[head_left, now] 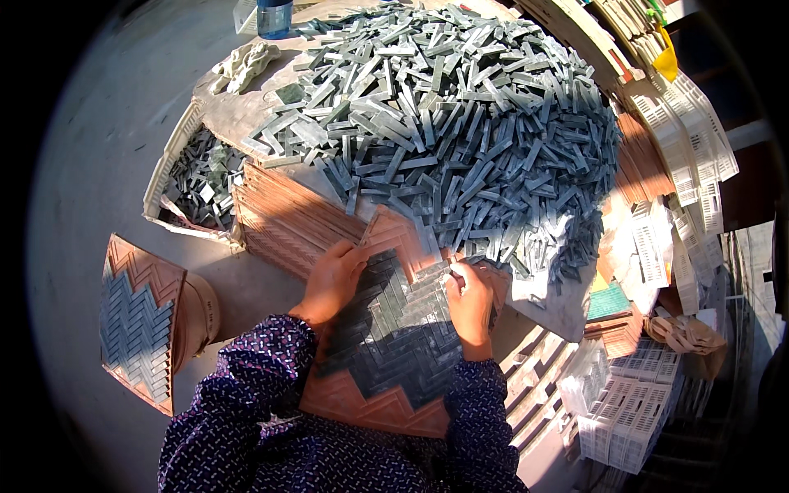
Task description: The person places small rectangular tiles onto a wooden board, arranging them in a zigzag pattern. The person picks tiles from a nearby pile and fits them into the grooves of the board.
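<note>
A reddish-orange mould tray [408,416] with herringbone grooves leans in front of me, its middle filled with dark grey-green stone strips [390,329]. At its upper left edge, my left hand [331,283] has bent fingers closed on the tray, their tips hidden in part. On the upper right, my right hand [470,306] pinches close above the strips, and something small and pale shows at its thumb; what it holds cannot be made out. Orange grooves without strips show along the tray's top and bottom. Just beyond the tray, a large heap of loose stone strips [460,123] covers the table.
Left of me, another partly filled tray [140,320] rests on a round drum [200,308]. Stacked orange trays [288,218] stand beside a white crate [150,197] of stone pieces. Gloves [245,67] lie at the back left. White crates [620,419] stand at right.
</note>
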{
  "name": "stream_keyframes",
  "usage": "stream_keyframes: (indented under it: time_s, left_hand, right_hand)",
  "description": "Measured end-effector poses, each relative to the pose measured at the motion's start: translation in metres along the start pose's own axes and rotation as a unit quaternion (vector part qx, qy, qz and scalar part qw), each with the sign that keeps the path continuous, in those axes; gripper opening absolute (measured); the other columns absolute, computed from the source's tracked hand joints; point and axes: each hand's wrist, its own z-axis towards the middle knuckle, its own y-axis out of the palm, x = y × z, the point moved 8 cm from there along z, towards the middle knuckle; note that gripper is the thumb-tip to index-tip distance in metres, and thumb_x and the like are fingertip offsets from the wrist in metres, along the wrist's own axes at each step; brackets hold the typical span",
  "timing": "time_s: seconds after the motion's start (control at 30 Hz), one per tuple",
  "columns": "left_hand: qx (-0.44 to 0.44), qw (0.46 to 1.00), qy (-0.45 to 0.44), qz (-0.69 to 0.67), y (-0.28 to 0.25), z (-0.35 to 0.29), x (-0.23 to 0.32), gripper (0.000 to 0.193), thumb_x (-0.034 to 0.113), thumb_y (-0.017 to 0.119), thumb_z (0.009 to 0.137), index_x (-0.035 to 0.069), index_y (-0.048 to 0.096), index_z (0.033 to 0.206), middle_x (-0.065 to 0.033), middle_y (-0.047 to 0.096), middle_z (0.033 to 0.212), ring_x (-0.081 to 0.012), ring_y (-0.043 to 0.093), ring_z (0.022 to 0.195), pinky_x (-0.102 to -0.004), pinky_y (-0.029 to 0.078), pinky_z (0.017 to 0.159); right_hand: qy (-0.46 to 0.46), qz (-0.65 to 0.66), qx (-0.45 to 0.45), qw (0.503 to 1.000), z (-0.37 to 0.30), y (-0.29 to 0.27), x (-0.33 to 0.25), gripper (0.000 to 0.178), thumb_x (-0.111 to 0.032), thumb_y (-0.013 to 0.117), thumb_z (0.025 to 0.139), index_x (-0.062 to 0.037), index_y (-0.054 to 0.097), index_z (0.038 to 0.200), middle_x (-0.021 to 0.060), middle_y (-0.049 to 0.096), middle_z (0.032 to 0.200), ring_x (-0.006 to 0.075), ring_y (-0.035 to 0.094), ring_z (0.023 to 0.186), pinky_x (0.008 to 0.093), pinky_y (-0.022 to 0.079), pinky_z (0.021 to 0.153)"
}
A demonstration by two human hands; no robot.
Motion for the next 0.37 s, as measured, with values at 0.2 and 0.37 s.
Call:
stream_keyframes:
  time_s: [0.2,0.37]
  left_hand:
    - [-0.024,1.000,0.008,-0.001,0.002,0.007,0.002,0.009,0.000,0.063,0.079,0.002,0.062,0.088,-0.0136,0.058,0.087,-0.0351,0.060,0.082,-0.0381,0.049,0.071]
    - [-0.004,1.000,0.021,-0.001,0.001,0.001,-0.004,0.017,0.006,0.064,0.079,0.005,0.065,0.096,-0.0119,0.057,0.086,-0.0337,0.059,0.084,-0.0395,0.049,0.070]
  right_hand:
    - [-0.006,-0.021,0.037,0.999,0.031,0.016,-0.010,0.025,-0.009,0.071,0.074,-0.0042,0.063,0.097,0.0159,0.066,0.090,0.0357,0.063,0.082,0.0420,0.051,0.069]
    - [0.078,0.018,-0.032,0.996,0.041,0.028,0.000,0.026,-0.008,0.072,0.072,-0.0041,0.063,0.097,0.0183,0.068,0.091,0.0331,0.067,0.083,0.0395,0.053,0.070]
